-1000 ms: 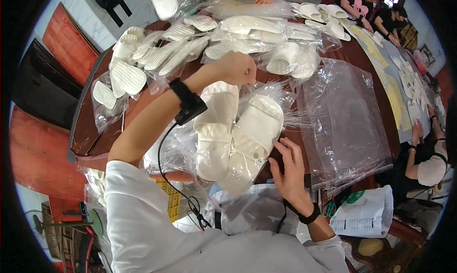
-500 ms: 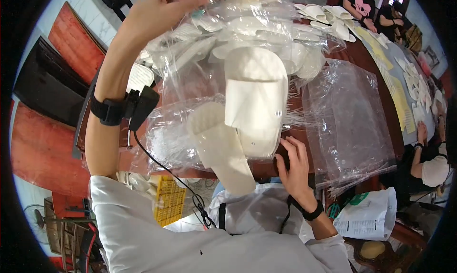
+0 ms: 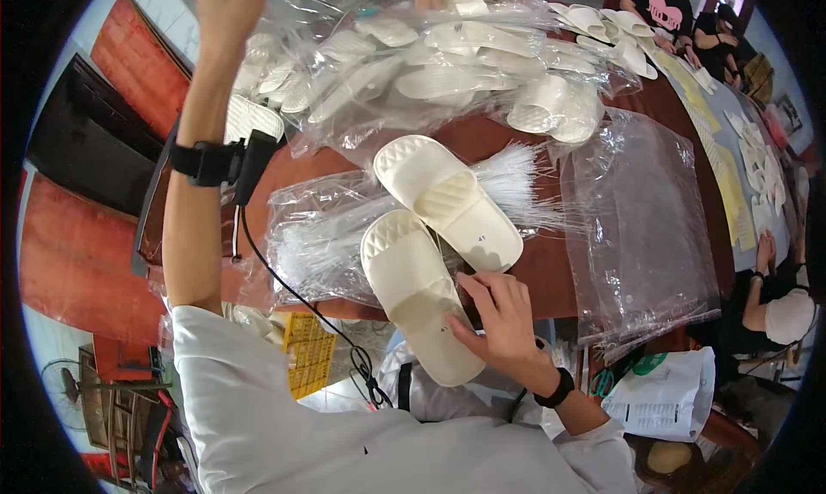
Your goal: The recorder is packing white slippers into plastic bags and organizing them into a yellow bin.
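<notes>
The bare right hand [image 3: 499, 322], its fingers half curled, lays its thumb over the edge of a cream-white, moulded open-toe slipper [image 3: 419, 300] at its 9 to 10 o'clock; whether it grips that slipper I cannot tell. A matching cream-white slipper [image 3: 452, 203] lies just beyond, at 11 o'clock from the hand, on a bundle of thin white plastic strips [image 3: 320, 246]. Well apart, also toward 11, the bare left hand [image 3: 231, 8] is raised beside crumpled clear plastic film [image 3: 297, 16] (its fingers are cut off by the upper edge, so its grasp is unclear). At 2 o'clock from the right hand, a flat clear plastic bag [image 3: 637, 227] covers part of the red-brown table [image 3: 546, 274]
</notes>
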The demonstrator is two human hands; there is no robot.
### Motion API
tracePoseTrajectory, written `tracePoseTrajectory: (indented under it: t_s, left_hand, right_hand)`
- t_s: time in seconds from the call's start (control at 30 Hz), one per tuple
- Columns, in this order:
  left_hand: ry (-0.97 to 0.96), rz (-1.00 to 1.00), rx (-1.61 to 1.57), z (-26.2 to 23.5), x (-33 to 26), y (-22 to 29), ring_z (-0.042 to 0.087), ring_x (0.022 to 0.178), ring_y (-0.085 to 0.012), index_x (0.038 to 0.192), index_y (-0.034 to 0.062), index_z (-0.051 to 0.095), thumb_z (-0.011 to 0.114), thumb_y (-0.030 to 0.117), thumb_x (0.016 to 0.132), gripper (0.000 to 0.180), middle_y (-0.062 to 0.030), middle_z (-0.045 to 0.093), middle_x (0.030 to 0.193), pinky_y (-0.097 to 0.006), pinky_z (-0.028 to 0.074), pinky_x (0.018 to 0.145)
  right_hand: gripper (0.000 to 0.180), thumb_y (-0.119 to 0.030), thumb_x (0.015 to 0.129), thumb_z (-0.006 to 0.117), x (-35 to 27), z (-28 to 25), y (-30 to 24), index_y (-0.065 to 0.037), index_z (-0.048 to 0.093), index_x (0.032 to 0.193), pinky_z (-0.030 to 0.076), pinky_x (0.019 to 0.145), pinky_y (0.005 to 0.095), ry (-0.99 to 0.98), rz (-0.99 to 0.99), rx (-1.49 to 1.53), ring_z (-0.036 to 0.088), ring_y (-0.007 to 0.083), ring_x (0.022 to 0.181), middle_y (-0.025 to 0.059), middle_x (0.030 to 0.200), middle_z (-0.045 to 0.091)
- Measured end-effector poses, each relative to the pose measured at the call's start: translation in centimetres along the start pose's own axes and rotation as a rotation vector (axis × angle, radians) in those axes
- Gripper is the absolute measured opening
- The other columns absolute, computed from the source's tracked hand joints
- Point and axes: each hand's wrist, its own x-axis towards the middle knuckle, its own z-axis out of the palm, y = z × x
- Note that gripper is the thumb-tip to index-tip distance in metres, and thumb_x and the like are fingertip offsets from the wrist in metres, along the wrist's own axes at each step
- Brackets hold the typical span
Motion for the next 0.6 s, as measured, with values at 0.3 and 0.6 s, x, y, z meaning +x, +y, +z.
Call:
tracePoseTrajectory:
  t_s: [0.3,0.6]
  left_hand:
    - [0.201,0.031,-0.111,-15.2,-2.8,1.6,0.059,0.111,-0.0189,0.130,0.0009,0.053,0.052,0.010,0.094,0.037,-0.0140,0.056,0.129,-0.029,0.047,0.094]
    - [0.026,-0.640,-0.490,-17.3,-8.2,3.7,0.059,0.096,-0.0133,0.121,0.0009,0.058,0.055,0.023,0.095,0.035,-0.0076,0.062,0.111,-0.026,0.046,0.086]
  right_hand:
    - [0.020,-0.012,0.083,0.062,3.4,3.3,1.2,-0.004,0.052,0.098,0.046,0.056,0.0456,-0.117,0.260,0.101,0.061,0.0370,0.066,0.0188,0.081,0.059]
    - [0.012,-0.007,0.088,0.056,8.0,4.3,3.2,-0.001,0.052,0.097,0.050,0.059,0.0416,0.043,0.302,0.312,0.062,0.0358,0.070,0.0195,0.078,0.060]
